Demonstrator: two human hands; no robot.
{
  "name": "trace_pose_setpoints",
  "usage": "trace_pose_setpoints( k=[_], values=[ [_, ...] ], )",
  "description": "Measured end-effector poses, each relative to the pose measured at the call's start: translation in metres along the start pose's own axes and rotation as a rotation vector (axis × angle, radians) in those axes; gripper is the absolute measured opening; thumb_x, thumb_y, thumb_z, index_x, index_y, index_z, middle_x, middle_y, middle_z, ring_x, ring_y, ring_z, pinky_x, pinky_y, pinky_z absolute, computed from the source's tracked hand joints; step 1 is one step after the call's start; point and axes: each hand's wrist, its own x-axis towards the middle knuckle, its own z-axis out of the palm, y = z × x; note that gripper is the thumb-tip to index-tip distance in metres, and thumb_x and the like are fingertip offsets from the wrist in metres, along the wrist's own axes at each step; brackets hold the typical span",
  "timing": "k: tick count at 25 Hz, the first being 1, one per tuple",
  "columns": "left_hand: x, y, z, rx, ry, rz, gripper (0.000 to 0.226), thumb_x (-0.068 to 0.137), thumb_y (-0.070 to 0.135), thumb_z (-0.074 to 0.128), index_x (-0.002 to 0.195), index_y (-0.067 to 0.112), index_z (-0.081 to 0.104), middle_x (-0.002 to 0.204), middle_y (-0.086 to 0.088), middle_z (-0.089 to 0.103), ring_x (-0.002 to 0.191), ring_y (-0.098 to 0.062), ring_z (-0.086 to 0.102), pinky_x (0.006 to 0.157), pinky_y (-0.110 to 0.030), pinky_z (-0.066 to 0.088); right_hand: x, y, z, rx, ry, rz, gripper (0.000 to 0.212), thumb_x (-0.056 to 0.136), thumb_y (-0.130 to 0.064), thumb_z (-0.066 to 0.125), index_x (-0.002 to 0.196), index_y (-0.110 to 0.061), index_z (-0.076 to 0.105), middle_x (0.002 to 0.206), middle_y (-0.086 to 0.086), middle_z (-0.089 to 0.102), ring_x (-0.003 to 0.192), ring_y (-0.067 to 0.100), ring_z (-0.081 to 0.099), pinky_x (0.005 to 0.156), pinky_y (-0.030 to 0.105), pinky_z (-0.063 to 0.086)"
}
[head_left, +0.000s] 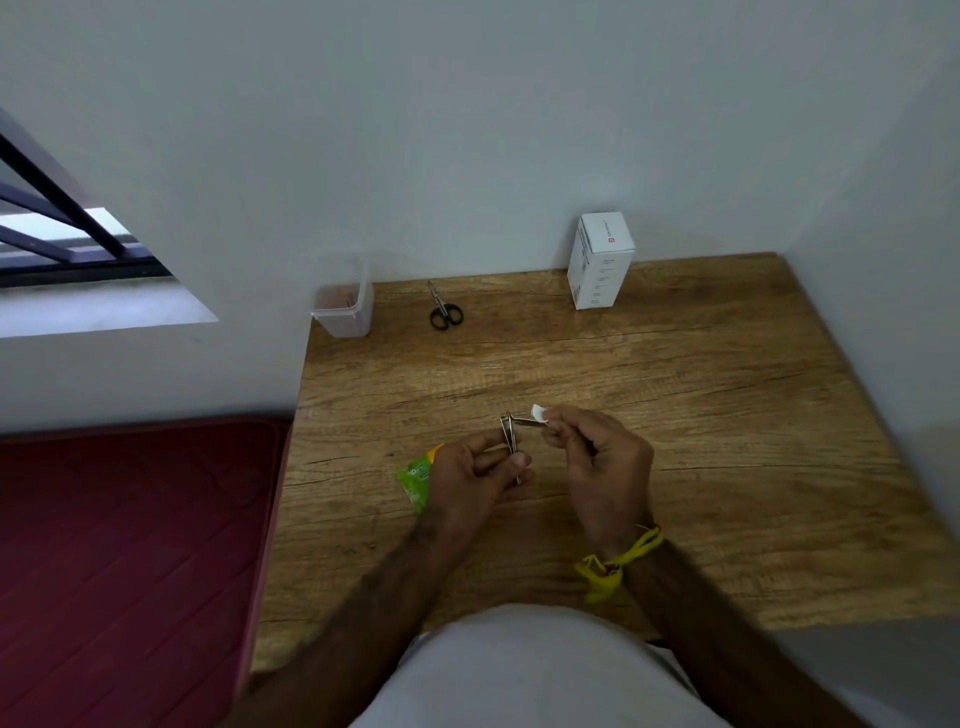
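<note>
Black-handled scissors (444, 312) and a white cardboard box (597, 270) sit beyond the small silver metal nail clipper (510, 441); a green packet (415, 478) peeks from under the left hand (467, 478). That hand grips the clipper over the wooden table (701, 395), long axis pointing away, while the right hand (602, 462) pinches its rightward-swung lever with a white wad (538, 413). The clear plastic tub (345, 314) beyond-left holds something pinkish.

Small black-handled scissors (444, 310) lay on wooden table (701, 389) near wall, clear plastic container (344, 310) at back-left corner, white box (600, 265) stood upright at back.
</note>
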Motion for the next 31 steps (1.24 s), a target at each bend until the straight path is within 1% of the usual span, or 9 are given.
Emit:
trace_pose_setpoints(
  k=[5, 7, 10, 13, 18, 21, 25, 27, 31],
  values=[
    [0.006, -0.011, -0.021, 0.469, 0.073, 0.344, 0.050, 0.087, 0.002, 0.070, 0.117, 0.041, 0.064, 0.098, 0.030, 0.070, 0.101, -0.001, 0.069, 0.090, -0.026, 0.055, 0.033, -0.014, -0.006, 0.422, -0.089, 0.861, 0.013, 0.088, 0.009, 0.065, 0.083, -0.002, 0.070, 0.090, 0.018, 0.072, 0.061, 0.022, 0.073, 0.056, 0.020, 0.058],
    [0.006, -0.011, -0.023, 0.439, 0.054, 0.354, 0.049, 0.088, 0.001, 0.069, 0.112, 0.043, 0.065, 0.099, 0.024, 0.073, 0.100, -0.004, 0.070, 0.089, -0.028, 0.056, 0.041, -0.016, -0.011, 0.536, -0.129, 1.070, 0.011, 0.089, 0.011, 0.062, 0.084, 0.002, 0.066, 0.085, 0.019, 0.070, 0.059, 0.024, 0.072, 0.053, 0.019, 0.058],
    [0.004, -0.007, -0.016, 0.161, -0.049, 0.183, 0.039, 0.087, -0.005, 0.068, 0.109, 0.027, 0.070, 0.099, -0.003, 0.078, 0.098, -0.020, 0.073, 0.084, -0.036, 0.060, 0.039, -0.017, -0.010, 0.642, -0.174, 1.219, 0.010, 0.090, 0.010, 0.060, 0.098, 0.006, 0.064, 0.087, 0.019, 0.069, 0.067, 0.024, 0.072, 0.055, 0.019, 0.059],
    [0.004, -0.006, -0.012, -0.036, -0.096, 0.111, 0.031, 0.086, -0.009, 0.066, 0.108, 0.012, 0.070, 0.097, -0.012, 0.077, 0.091, -0.026, 0.075, 0.074, -0.032, 0.062, 0.030, -0.016, -0.003, 0.699, -0.145, 1.179, 0.013, 0.089, 0.008, 0.063, 0.102, 0.007, 0.066, 0.084, 0.018, 0.072, 0.066, 0.020, 0.073, 0.055, 0.020, 0.059],
    [0.004, -0.009, -0.011, -0.186, -0.038, 0.081, 0.024, 0.084, -0.012, 0.065, 0.103, 0.002, 0.071, 0.092, -0.017, 0.076, 0.082, -0.023, 0.075, 0.069, -0.027, 0.061, 0.010, -0.020, 0.014, 0.463, -0.065, 0.851, 0.017, 0.087, -0.001, 0.071, 0.103, 0.001, 0.072, 0.073, 0.007, 0.074, 0.058, 0.008, 0.067, 0.050, 0.019, 0.051],
    [0.004, -0.011, -0.010, -0.257, -0.005, 0.074, 0.023, 0.084, -0.009, 0.066, 0.105, 0.000, 0.071, 0.094, -0.018, 0.076, 0.086, -0.024, 0.075, 0.071, -0.028, 0.060, -0.002, -0.028, 0.022, 0.389, 0.007, 0.646, 0.013, 0.086, 0.000, 0.071, 0.093, -0.010, 0.077, 0.080, 0.001, 0.077, 0.071, 0.010, 0.072, 0.063, 0.021, 0.056],
    [0.007, -0.007, -0.012, -0.277, -0.007, 0.101, 0.030, 0.079, 0.000, 0.071, 0.109, -0.002, 0.069, 0.099, -0.021, 0.075, 0.091, -0.030, 0.073, 0.077, -0.035, 0.061, -0.012, -0.032, 0.029, 0.294, 0.068, 0.413, 0.014, 0.085, 0.000, 0.072, 0.094, -0.009, 0.078, 0.086, -0.003, 0.077, 0.084, 0.009, 0.073, 0.073, 0.018, 0.056],
    [0.008, -0.004, -0.013, -0.260, -0.001, 0.113, 0.030, 0.077, 0.002, 0.073, 0.106, -0.002, 0.070, 0.097, -0.021, 0.075, 0.089, -0.031, 0.073, 0.077, -0.037, 0.062, -0.012, -0.034, 0.032, 0.279, 0.083, 0.394, 0.017, 0.085, 0.001, 0.072, 0.092, -0.014, 0.079, 0.086, -0.005, 0.077, 0.083, 0.007, 0.072, 0.072, 0.017, 0.055],
    [0.006, -0.003, -0.015, -0.270, 0.065, 0.104, 0.014, 0.080, -0.005, 0.070, 0.092, 0.002, 0.072, 0.083, -0.016, 0.076, 0.077, -0.024, 0.074, 0.068, -0.030, 0.061, -0.006, -0.031, 0.028, 0.445, -0.010, 0.557, 0.021, 0.087, 0.000, 0.070, 0.085, -0.020, 0.076, 0.085, -0.001, 0.077, 0.082, 0.008, 0.071, 0.073, 0.021, 0.054]
  ],
)
